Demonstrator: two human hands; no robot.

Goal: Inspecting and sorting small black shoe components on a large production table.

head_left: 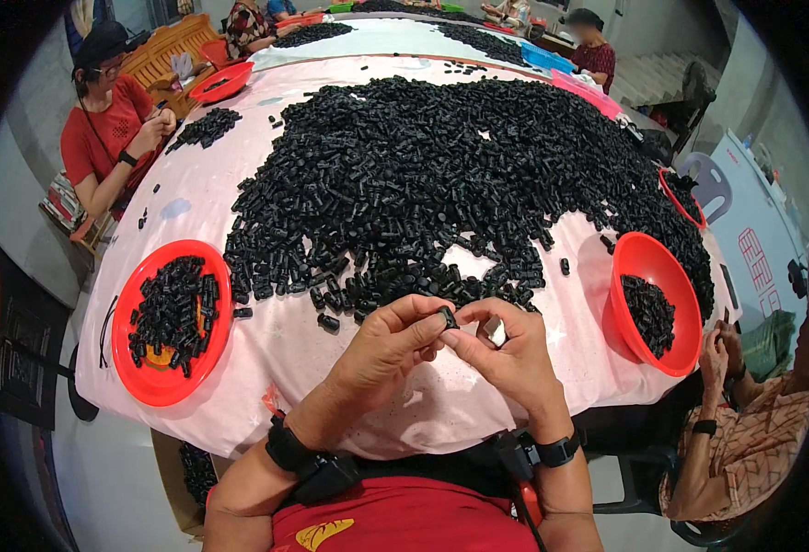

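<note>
Over the near part of the table, my left hand (381, 354) pinches a small black plastic part (448, 318) between thumb and fingers. My right hand (520, 361) is closed too, its thumb tip meeting the same part. A small silvery-white piece (494, 331) sticks out between the right fingers; its kind is not clear. Just beyond both hands spreads a large pile of similar black parts (423, 175). To my left lies a red plate (127, 368) filled with such parts, and to my right a tilted red bowl (621, 327) holds more.
A pale pink cloth (285, 386) covers the table. Co-workers sit at the left (101, 147), the far right (596, 57) and the near right (745, 442). Another red bowl (223, 85) stands at the far left. Below the table's left edge is a cardboard box (173, 478) with black parts.
</note>
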